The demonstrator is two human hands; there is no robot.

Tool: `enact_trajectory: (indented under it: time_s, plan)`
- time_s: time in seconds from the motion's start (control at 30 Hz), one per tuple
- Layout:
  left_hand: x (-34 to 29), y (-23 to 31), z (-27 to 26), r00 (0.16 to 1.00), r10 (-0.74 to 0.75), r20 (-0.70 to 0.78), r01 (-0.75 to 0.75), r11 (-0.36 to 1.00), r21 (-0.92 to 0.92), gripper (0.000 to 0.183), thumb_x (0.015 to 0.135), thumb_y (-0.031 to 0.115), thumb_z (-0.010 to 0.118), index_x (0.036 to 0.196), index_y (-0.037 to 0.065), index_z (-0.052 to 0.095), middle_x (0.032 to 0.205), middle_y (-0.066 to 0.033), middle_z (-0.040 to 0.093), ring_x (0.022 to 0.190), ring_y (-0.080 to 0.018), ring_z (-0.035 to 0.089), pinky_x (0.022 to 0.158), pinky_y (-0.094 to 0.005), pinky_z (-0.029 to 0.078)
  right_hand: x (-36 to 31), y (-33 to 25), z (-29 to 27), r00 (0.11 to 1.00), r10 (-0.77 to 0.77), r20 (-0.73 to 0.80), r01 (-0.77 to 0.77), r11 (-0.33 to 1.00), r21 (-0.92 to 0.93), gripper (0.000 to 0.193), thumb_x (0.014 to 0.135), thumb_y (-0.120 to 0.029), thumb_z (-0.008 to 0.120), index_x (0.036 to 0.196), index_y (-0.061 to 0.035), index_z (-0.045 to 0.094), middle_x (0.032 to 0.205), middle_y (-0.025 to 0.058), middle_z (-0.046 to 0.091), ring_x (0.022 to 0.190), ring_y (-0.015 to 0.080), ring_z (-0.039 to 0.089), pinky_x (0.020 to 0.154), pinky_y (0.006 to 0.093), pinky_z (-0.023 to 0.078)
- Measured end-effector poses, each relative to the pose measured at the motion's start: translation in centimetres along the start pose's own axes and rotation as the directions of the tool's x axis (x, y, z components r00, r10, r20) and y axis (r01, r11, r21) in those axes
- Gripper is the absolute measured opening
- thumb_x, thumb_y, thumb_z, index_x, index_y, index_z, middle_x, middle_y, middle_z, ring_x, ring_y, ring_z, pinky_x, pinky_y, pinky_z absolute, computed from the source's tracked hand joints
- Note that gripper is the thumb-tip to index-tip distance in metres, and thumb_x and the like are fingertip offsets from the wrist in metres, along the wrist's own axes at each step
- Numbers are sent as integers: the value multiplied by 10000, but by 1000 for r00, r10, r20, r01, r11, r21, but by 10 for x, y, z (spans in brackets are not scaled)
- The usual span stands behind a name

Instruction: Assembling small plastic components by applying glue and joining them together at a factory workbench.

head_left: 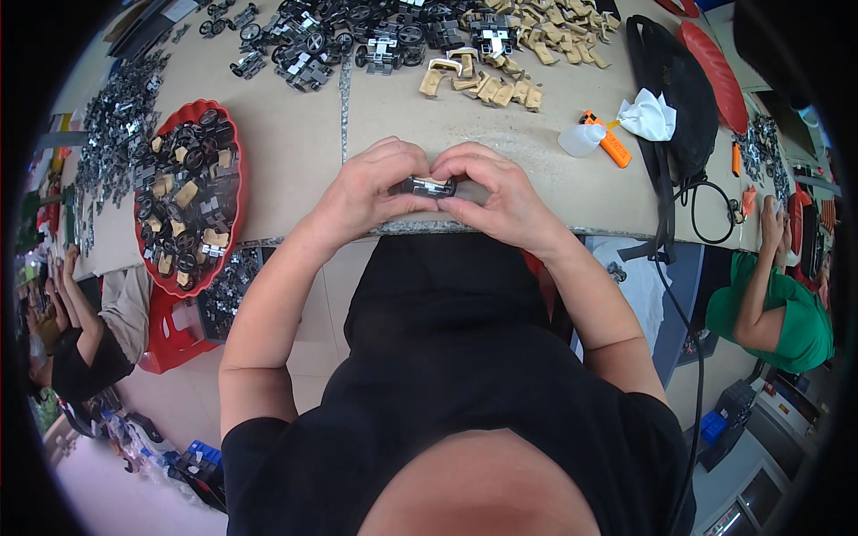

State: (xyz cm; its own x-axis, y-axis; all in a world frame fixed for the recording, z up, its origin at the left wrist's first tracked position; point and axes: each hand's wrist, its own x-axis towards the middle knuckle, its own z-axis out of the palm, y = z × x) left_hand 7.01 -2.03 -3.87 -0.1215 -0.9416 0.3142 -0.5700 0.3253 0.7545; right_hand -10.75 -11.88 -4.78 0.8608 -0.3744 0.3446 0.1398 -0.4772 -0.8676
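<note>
Close to the table's front edge, my left hand [368, 186] and my right hand [505, 195] curl round a small black and silver toy car chassis [429, 188] from both sides. Thumbs press along its near side while the bent fingers cover its far side and ends. Only the middle of the chassis shows. A light tan bit is visible at its far side, next to my right fingertips; whether it is a separate part I cannot tell.
Piles of black and silver toy chassis [308, 49] and tan plastic parts [554, 31] lie at the back. A red scalloped tray [242, 201] of mixed parts overhangs the left edge. An orange tool [617, 150], white bottle [579, 140], crumpled tissue [648, 116] and black bag [684, 116] lie right. Co-workers sit both sides.
</note>
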Motion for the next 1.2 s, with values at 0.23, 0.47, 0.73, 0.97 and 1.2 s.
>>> enact_trajectory:
  time_s: [0.23, 0.47, 0.73, 0.97, 1.2]
  plan:
    - [0, 2, -3, 1000, 12, -1, -12, 1000, 17, 279, 633, 68, 731, 848, 21, 559, 835, -72, 556, 800, -230, 541, 665, -316, 456, -2, -1, 2, 999, 31, -10, -31, 999, 40, 248, 690, -15, 639, 924, -8, 557, 968, 98, 560, 923, 220, 549, 809, 302, 446]
    - [-3, 7, -5, 999, 47, -1, -47, 998, 44, 236, 623, 4, 685, 824, 19, 563, 797, -67, 564, 770, -233, 554, 658, -315, 459, 0, -4, 4, 1000, -12, -10, 11, 997, -70, 252, 646, -17, 653, 865, -32, 529, 890, 86, 529, 870, 247, 524, 767, 329, 433]
    - [-11, 0, 3, 990, 129, -63, -126, 991, 42, 254, 600, 14, 700, 821, 16, 574, 797, -65, 580, 731, -232, 558, 654, -309, 459, -1, -5, 5, 996, -94, 5, 94, 988, -122, 277, 629, 1, 656, 873, -28, 528, 893, 92, 530, 867, 262, 511, 765, 343, 427]
    - [-14, 3, 1, 984, 169, -54, -160, 977, 138, 233, 609, 41, 682, 808, 21, 564, 822, -62, 573, 772, -235, 560, 661, -317, 463, -4, -2, 5, 998, -61, 26, 63, 995, -76, 315, 647, 5, 657, 936, -22, 536, 942, 79, 548, 939, 246, 517, 799, 340, 433]
    - [-8, 16, -12, 909, 417, -7, -316, 700, 641, 285, 562, 82, 653, 837, 57, 584, 943, -65, 577, 837, -223, 574, 686, -326, 483, 7, -15, -5, 801, 592, 89, -549, 666, 504, 325, 795, -20, 574, 1100, 56, 489, 945, 66, 582, 801, 115, 577, 626, 215, 454]
